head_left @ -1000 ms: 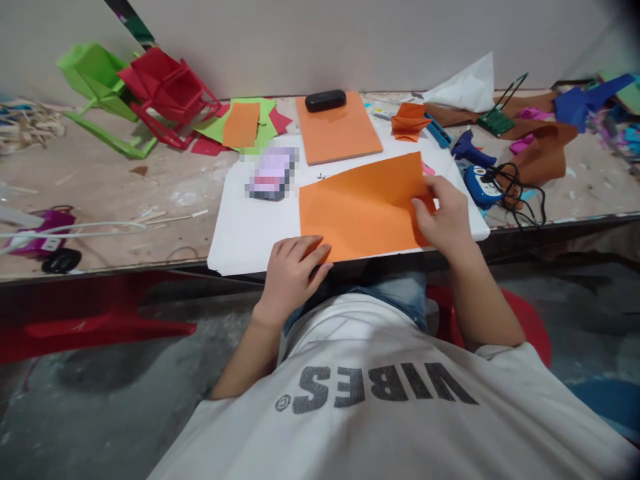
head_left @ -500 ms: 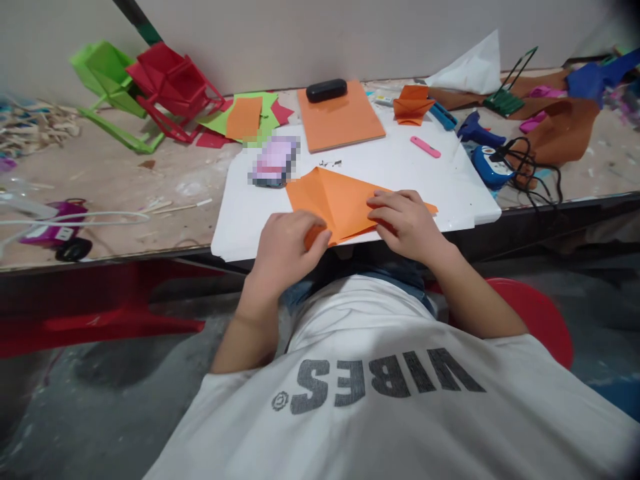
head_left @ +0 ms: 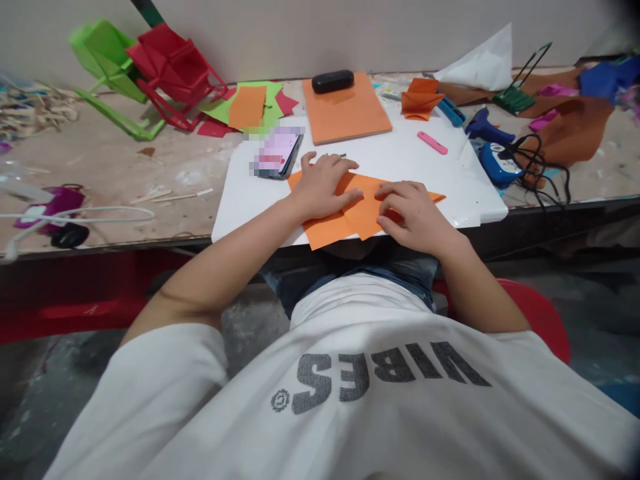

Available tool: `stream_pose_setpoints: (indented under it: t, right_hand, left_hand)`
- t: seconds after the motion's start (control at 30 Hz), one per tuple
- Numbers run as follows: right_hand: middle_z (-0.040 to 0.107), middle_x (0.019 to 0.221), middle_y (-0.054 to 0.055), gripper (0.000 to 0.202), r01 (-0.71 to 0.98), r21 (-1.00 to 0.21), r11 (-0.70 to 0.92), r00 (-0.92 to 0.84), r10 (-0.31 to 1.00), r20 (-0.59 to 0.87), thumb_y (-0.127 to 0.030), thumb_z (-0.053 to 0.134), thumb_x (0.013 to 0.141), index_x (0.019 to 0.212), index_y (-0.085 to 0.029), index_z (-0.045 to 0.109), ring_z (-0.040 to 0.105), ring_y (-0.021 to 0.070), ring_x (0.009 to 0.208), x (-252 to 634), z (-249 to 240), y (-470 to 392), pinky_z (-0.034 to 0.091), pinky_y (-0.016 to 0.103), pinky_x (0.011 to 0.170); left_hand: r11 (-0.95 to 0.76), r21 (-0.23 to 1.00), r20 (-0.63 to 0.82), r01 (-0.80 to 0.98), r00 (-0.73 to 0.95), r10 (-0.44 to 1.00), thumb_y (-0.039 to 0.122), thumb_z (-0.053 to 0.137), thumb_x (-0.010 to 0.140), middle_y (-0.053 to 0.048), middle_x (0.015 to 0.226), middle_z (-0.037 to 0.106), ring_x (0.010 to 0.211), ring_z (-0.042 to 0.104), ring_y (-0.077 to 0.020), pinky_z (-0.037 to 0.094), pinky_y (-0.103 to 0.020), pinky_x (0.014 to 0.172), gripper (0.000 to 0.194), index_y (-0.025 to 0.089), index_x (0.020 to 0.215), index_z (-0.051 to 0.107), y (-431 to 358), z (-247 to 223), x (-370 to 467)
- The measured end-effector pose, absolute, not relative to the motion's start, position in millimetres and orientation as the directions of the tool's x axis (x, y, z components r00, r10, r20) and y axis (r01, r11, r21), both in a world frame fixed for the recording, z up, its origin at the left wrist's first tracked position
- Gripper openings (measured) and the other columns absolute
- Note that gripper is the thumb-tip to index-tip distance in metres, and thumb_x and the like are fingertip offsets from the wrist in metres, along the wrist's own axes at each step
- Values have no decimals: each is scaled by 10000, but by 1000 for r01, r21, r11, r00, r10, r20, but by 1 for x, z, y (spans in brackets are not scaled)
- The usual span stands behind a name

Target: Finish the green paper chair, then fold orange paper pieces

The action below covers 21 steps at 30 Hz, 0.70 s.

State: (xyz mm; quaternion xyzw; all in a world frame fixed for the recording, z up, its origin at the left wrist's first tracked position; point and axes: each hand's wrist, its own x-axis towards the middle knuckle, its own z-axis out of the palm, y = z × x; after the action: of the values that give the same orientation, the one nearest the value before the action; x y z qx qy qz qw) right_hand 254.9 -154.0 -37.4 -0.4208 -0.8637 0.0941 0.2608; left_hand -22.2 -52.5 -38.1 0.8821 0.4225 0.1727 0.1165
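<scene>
A folded sheet of orange paper (head_left: 327, 232) lies on the white board (head_left: 240, 207) near its front edge, with creases across it and a point sticking out on the right. My left hand (head_left: 327, 185) rests on the paper's left part, its fingers spread and the thumb reaching right. Close beside it, my right hand (head_left: 411, 217) is on the right part of the paper, fingers curled over it and thumb near the front edge. Its fingertips touch the sheet, and the palm hides some of the paper.
Behind the paper are a phone (head_left: 277, 153), an orange pad (head_left: 347, 117) with a black case (head_left: 333, 81), and a pink cutter (head_left: 433, 143). A blue glue gun (head_left: 487, 128) lies at right. Green (head_left: 107, 57) and red (head_left: 175, 73) folded chairs stand back left.
My left hand has moved from the front edge up onto the sheet and opened out. The paper's front left part now lies folded out toward me. My right hand has barely moved.
</scene>
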Motion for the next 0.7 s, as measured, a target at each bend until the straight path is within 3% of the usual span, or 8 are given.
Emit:
stream_pose_setpoints:
  t: [0.13, 0.27, 0.47, 0.7]
  right_hand:
    - [682, 1658, 246, 341, 736, -369, 568, -472, 821, 322, -354, 647, 1095, 1406, -227, 702, 664, 466, 1528, 251, -34, -151, 511, 680, 1273]
    - [593, 1818, 268, 573, 773, -337, 537, -453, 840, 299, -413, 636, 1111, 1651, -223, 612, 549, 498, 1695, 248, -34, -146, 429, 750, 1365]
    - [585, 1848, 273, 555, 806, -312, 504, -448, 863, 234, -417, 601, 1140, 1644, -192, 660, 550, 509, 1718, 235, -32, -135, 357, 801, 1409]
    - [630, 1809, 241, 548, 799, -345, 493, -425, 868, 255, -445, 571, 1159, 1648, -218, 667, 560, 506, 1697, 224, -41, -122, 274, 839, 1439]
  left_hand:
    - [-618, 334, 187, 712, 592, 784, 599, 673, 1074, -230, 1643, 692, 1604, 595, -479, 221, -733, 1468, 631, 237, 1589, 709, -56, -38, -25]
    - [-623, 344, 195, 702, 596, 779, 546, 600, 1101, -226, 1747, 644, 1693, 535, -443, 243, -719, 1460, 650, 263, 1683, 655, -52, -42, -24]
    - [-597, 328, 213, 732, 558, 802, 465, 500, 1166, -192, 1887, 544, 1810, 412, -396, 193, -699, 1475, 570, 297, 1689, 649, -50, -44, -22]
    - [-628, 382, 178, 678, 612, 770, 595, 541, 1149, -205, 1724, 688, 1673, 553, -408, 246, -673, 1443, 617, 257, 1653, 655, -53, -38, -22]
